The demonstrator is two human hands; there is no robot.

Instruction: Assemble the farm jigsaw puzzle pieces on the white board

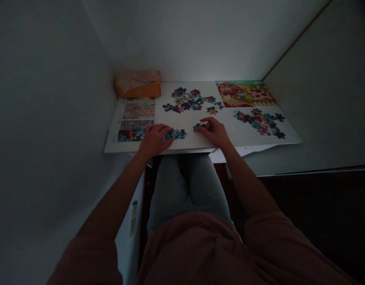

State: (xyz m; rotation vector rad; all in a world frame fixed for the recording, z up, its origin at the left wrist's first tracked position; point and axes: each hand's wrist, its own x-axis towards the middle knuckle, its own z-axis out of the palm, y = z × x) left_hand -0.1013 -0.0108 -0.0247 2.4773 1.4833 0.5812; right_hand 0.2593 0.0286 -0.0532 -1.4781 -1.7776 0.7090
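Near the front edge of the white table, my left hand (pixel 155 138) lies with thumb and fingers apart at the left end of a short strip of joined puzzle pieces (pixel 178 134). It partly hides the strip and the edge of a picture sheet beside it. To the right, my right hand (pixel 214 130) has its fingers closed on a small dark puzzle piece (pixel 197 127), just above or on the tabletop; which one I cannot tell. A gap separates this piece from the strip. The dim light blurs the printing on the pieces.
Several loose puzzle pieces (pixel 186 105) lie at the back middle, and another pile (pixel 263 123) at the right. A farm picture (pixel 244 94) lies back right. An orange box (pixel 139 92) stands back left, behind a picture sheet (pixel 137 111). Walls border the table (pixel 224 139).
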